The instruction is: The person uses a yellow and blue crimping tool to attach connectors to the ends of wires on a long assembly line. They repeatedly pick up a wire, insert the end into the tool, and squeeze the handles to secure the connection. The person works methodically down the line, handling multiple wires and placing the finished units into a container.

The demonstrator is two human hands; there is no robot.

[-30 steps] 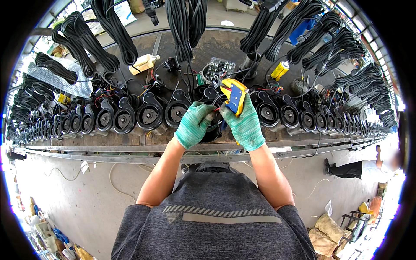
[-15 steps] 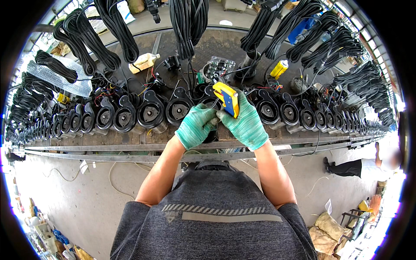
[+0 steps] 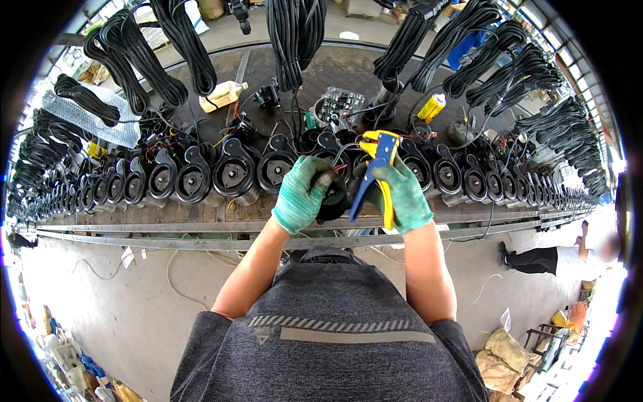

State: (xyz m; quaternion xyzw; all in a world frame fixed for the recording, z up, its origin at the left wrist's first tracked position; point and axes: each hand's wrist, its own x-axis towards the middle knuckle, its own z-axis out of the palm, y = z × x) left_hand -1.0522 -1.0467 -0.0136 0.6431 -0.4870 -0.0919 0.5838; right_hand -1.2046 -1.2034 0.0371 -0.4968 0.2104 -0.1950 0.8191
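Both hands wear green gloves. My right hand (image 3: 404, 194) grips a yellow and blue wire stripper (image 3: 376, 167), its jaws up and its handles spread apart. My left hand (image 3: 299, 194) pinches thin wires, one red, that lead from a black round motor housing (image 3: 333, 201) at the bench's front edge. The stripper's jaws sit just right of those wires. The motor is partly hidden by my left hand.
A long row of black motor housings (image 3: 231, 175) lines the workbench (image 3: 201, 213). Bundles of black cable (image 3: 295, 33) hang above. A yellow spray can (image 3: 433, 107), a tray of small parts (image 3: 338, 107) and bubble wrap (image 3: 84, 117) lie behind. Another person (image 3: 562, 258) sits at right.
The stripper's handles have spread apart and the tool has tilted more upright. My left hand has shifted slightly left with the wires.
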